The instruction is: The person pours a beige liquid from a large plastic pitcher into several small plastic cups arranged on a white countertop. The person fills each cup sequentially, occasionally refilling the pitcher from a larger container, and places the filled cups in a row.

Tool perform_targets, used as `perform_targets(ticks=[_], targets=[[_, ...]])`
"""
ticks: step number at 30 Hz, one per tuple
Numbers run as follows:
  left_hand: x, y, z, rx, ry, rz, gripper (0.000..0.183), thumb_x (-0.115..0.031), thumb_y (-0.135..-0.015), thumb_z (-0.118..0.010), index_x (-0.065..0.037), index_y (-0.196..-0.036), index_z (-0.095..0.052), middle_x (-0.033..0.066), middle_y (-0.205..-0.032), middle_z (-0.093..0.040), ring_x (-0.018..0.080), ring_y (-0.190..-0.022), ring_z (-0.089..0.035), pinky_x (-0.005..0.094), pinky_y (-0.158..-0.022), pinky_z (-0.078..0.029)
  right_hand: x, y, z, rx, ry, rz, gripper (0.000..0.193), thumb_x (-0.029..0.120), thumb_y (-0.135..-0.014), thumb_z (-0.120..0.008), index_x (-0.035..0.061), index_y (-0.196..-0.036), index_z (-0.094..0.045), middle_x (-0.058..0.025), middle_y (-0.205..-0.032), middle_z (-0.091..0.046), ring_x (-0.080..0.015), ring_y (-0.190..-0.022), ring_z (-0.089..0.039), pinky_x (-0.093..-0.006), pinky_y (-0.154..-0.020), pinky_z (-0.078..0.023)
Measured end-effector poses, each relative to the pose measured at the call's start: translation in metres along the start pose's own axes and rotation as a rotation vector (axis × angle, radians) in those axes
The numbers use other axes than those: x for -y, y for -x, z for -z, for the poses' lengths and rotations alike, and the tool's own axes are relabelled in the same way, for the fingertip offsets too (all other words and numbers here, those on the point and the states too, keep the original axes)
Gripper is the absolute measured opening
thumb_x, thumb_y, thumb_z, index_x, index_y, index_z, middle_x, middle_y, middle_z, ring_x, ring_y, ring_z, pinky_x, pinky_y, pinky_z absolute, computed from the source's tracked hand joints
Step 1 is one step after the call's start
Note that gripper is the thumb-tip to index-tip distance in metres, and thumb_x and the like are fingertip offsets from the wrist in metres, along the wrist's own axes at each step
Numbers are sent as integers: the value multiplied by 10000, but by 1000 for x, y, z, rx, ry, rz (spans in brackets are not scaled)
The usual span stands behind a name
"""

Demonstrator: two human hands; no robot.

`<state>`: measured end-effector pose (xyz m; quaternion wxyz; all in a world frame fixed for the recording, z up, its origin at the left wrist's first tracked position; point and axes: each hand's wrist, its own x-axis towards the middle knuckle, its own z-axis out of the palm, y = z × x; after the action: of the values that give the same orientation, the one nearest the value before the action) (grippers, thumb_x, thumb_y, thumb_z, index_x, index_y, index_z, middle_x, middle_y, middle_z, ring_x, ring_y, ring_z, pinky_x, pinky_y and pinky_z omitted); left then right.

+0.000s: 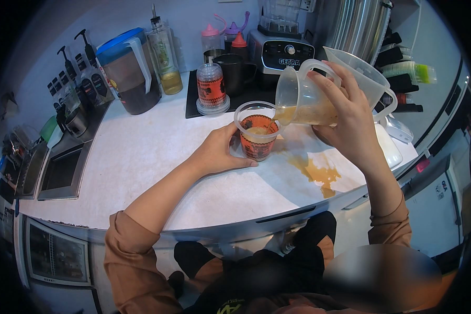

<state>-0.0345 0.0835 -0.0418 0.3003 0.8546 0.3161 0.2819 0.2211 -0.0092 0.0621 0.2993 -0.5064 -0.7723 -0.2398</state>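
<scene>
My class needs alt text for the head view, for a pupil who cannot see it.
The right hand tips a clear jug of brown liquid at the rim of an orange-printed cup, which the left hand holds on a white counter. A brown spill lies to the cup's right; a blender stands behind.

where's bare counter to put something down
Widest free patch of counter: left of the left forearm, in front of the blue-lidded pitcher. A smaller one: before the cup, left of the spill. Crowded: the back, with the blender, black jug and squeeze bottles.
</scene>
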Motion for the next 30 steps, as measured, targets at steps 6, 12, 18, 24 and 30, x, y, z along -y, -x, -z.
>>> perform_targets(ticks=[6, 12, 18, 24, 30], targets=[[-1, 1, 1, 11, 8, 15, 861, -316, -618, -884, -48, -1329, -478, 166, -1203, -617, 292, -1094, -601, 379, -975, -465, 3, -1, 4, -3, 14, 22, 809, -8, -582, -784, 214, -1318, -533, -106, -1405, -427, -324, -1217, -508, -449, -1000, -422], [-3, 0, 0, 4, 50, -9, 835, -308, -623, -890, -27, -1302, -494, 157, -1201, -617, 271, -1098, -598, 380, -980, -455, -1, 5, 2, -28, -96, -58, 815, 9, -567, -802, 195, -1312, -527, -114, -1385, -426, -342, -1134, -543, -438, -945, -464], [6, -4, -11, -97, 140, -117, 952, -303, -632, -897, -27, -1373, -366, 160, -1265, -555, 254, -1163, -559, 367, -1005, -439, 0, 23, -18, -91, -279, -197, 889, 61, -542, -850, 99, -1339, -458, -166, -1321, -388, -342, -1123, -538, -423, -917, -485], [-19, -12, -27, -259, 349, -36, 893, -273, -706, -867, -39, -1364, -311, 165, -1256, -529, 234, -1186, -530, 355, -1021, -431, -19, 59, -45, -214, -466, -357, 964, 130, -534, -893, 22, -1348, -388, -166, -1293, -371, -308, -1176, -510, -393, -950, -479], [-5, 28, -2, -387, 369, 35, 785, -200, -778, -811, -56, -1367, -313, 151, -1257, -531, 221, -1186, -531, 369, -1009, -447, -40, 96, -53, -289, -881, -392, 1018, 174, -543, -911, 12, -1376, -349, -135, -1279, -455, -278, -1208, -509, -381, -991, -467]])
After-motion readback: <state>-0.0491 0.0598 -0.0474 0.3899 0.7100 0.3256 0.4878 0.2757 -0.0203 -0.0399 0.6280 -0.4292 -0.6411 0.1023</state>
